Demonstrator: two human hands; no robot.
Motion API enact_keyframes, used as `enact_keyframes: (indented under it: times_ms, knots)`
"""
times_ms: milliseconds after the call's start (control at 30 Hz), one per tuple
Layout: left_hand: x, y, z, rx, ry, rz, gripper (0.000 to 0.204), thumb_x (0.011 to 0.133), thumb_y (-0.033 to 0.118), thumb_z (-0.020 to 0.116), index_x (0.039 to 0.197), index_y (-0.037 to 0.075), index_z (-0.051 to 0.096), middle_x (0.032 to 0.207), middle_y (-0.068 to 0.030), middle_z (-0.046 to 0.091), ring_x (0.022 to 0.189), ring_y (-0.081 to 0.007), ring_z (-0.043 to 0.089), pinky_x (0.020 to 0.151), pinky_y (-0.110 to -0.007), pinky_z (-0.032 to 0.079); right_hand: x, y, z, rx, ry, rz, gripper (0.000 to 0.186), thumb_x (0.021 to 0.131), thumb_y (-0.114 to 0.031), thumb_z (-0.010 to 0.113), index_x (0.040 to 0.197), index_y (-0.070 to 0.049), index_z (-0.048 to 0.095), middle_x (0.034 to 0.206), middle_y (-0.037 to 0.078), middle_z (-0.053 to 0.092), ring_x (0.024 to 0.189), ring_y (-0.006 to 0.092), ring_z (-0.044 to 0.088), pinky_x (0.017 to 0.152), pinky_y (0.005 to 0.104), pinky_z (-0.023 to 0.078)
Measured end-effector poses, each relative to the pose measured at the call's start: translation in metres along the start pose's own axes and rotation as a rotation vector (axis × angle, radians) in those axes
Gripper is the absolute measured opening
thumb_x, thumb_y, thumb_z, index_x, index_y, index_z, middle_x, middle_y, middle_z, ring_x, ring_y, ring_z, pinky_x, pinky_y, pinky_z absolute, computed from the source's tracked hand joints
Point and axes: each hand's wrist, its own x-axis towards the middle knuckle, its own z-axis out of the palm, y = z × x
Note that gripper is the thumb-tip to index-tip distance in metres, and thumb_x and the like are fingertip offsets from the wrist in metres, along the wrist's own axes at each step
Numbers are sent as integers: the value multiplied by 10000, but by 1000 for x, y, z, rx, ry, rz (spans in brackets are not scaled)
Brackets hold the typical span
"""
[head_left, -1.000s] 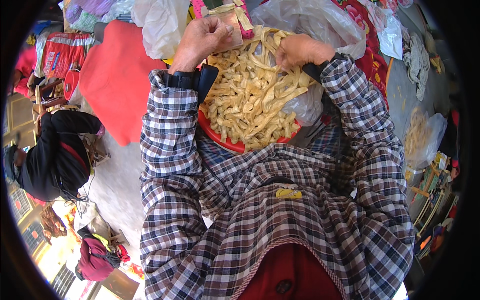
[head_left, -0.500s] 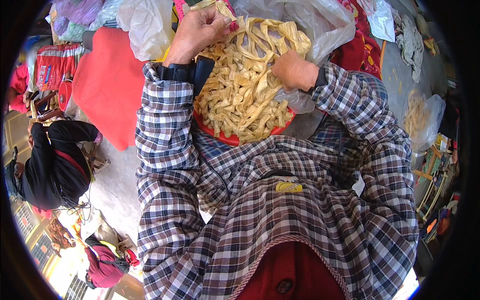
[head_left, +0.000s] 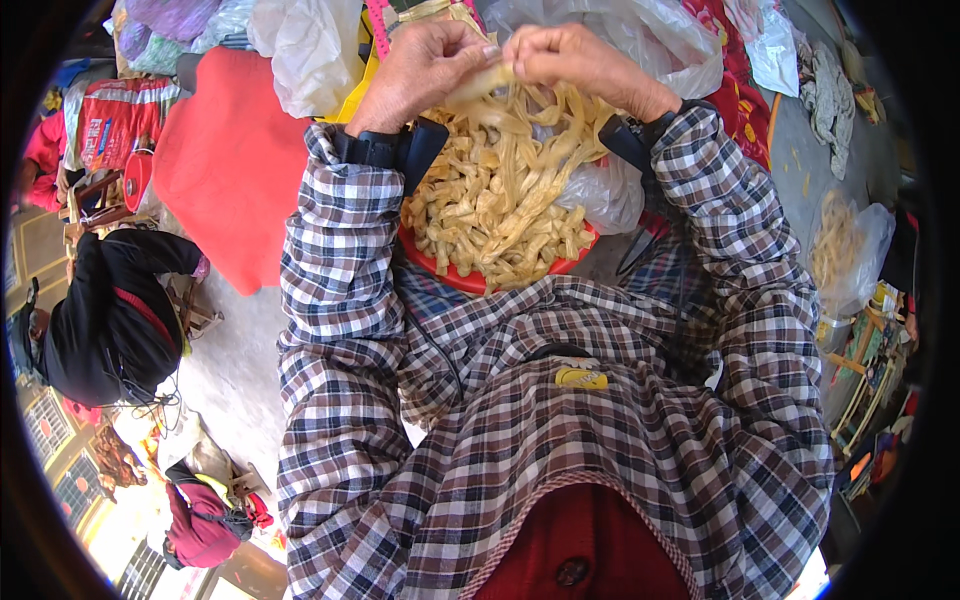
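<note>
My left hand and my right hand come together at the top, fingertips closed on one soft pale-yellow strip stretched between them. Part of that strip is blurred, and the fingers hide its ends. Below them a red basin is heaped with short folded or knotted pieces of the same yellowish material. Longer loose strips trail over the heap from beneath my right hand. Dark bands circle both wrists.
Clear plastic bags lie beside the basin. A red cloth spreads on the left. Farther left, a person in black and another in dark red sit. At right, a bag of pale strands stands near wooden pieces.
My right hand has moved up from the loose strips to meet my left hand. My left hand has shifted slightly right and down. The strip is now held between both.
</note>
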Motion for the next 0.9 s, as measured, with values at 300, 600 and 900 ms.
enact_keyframes:
  times_ms: [300,600,900]
  knots:
    - [-12,11,1,-126,39,49,160,861,213,726,852,53,723,706,45,622,704,-38,525,655,-208,462,23,-22,10,717,251,-125,294,969,-322,570,963,-29,547,830,16,578,803,93,618,763,245,530]
    - [-16,13,-3,-137,232,185,197,862,50,671,1055,10,673,804,-28,658,738,-71,594,668,-240,506,27,-14,21,613,-19,198,225,988,-235,516,991,-11,534,766,-20,524,583,37,504,520,198,515]
    - [-19,4,-17,-177,668,170,27,883,0,610,881,-21,628,721,-19,626,663,-50,536,626,-226,468,25,-35,-1,618,-136,161,323,982,-351,536,826,-68,546,564,-86,434,457,11,419,481,210,471]
